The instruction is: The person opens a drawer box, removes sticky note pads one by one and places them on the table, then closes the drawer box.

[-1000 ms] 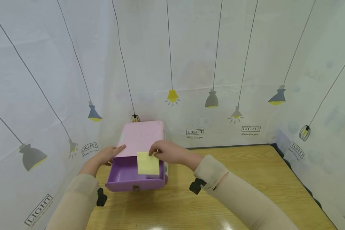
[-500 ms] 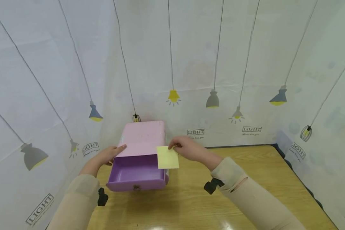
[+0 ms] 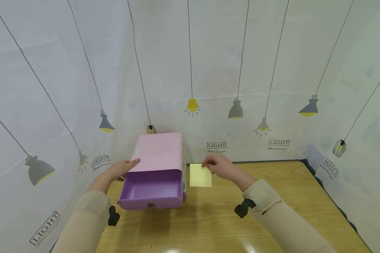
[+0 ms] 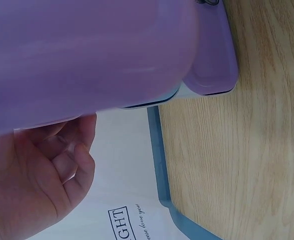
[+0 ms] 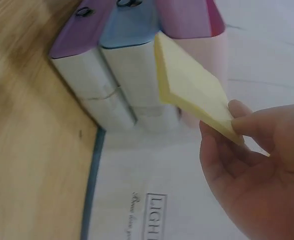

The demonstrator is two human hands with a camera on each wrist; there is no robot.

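My right hand (image 3: 223, 167) pinches a pale yellow sticky note pad (image 3: 200, 175) by its upper right corner, just right of the drawer box. In the right wrist view, the thick pad (image 5: 194, 80) is tilted between thumb and fingers. At the box's left side, my left hand (image 3: 117, 171) holds its upper edge, thumb lying on the pink top (image 3: 158, 151). The left wrist view shows that hand's curled fingers (image 4: 66, 160), partly hidden behind the drawer. The purple top drawer (image 3: 150, 203) is pulled out, and no item shows inside it.
Below the open drawer, the box has a blue drawer (image 5: 131, 25) and a purple bottom drawer (image 5: 81, 30). It stands on a wooden table (image 3: 209, 218) near the back edge. A white wall sheet (image 3: 215, 70) printed with lamps surrounds the table.
My right hand has carried the sticky note pad rightward, from above the open drawer to beyond the box's right side. My left hand stays on the box, and the drawer remains pulled out.
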